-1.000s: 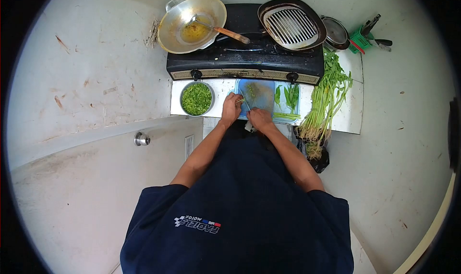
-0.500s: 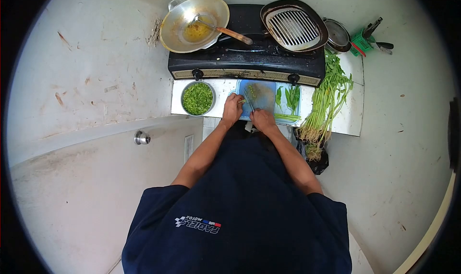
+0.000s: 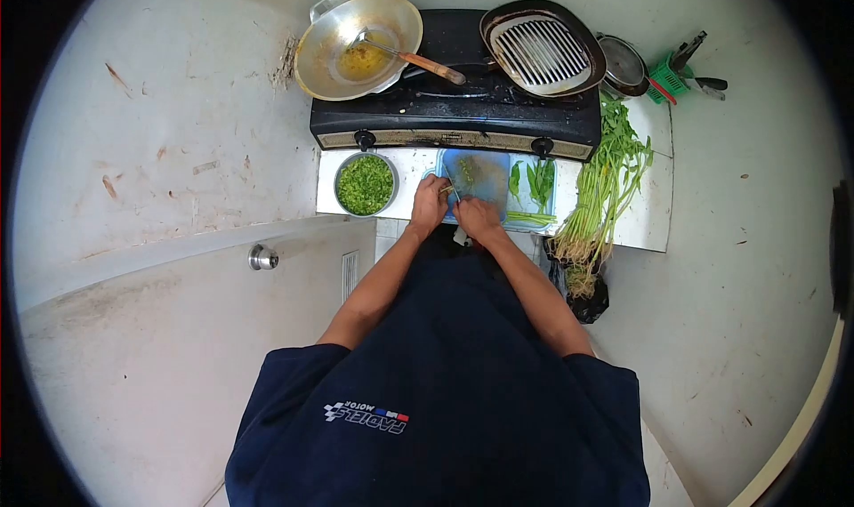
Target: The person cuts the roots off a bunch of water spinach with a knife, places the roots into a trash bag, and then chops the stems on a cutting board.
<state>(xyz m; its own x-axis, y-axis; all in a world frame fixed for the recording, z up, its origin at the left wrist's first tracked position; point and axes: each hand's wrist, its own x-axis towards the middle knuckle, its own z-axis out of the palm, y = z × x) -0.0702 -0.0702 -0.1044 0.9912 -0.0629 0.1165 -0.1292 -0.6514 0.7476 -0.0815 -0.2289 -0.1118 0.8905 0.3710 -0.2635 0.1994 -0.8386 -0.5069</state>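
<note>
My left hand (image 3: pixel 431 202) is closed around green stems (image 3: pixel 447 189) at the left side of a blue cutting board (image 3: pixel 495 189). Close beside it, my right hand (image 3: pixel 479 217) grips a knife, with its thin blade (image 3: pixel 455 189) reaching up next to the left fingertips. The handle is hidden in my fist. Small chopped green bits (image 3: pixel 468 166) lie on the board's upper part. Just right of the board, loose green leaves (image 3: pixel 540 183) and a few cut stems (image 3: pixel 531 217) rest on a light blue tray (image 3: pixel 555 196).
A round bowl of finely chopped greens (image 3: pixel 365 185) stands at left. Behind is a black stove (image 3: pixel 454 120) bearing a wok (image 3: pixel 310 58) with a wooden-handled ladle (image 3: pixel 433 67) and a grill pan (image 3: pixel 543 55). Rooted leafy stalks (image 3: pixel 598 191) hang over the counter's right front edge.
My right hand has shifted slightly left with the knife, bringing the blade against or very near the stems at my left fingertips. My left hand stays almost in place.
</note>
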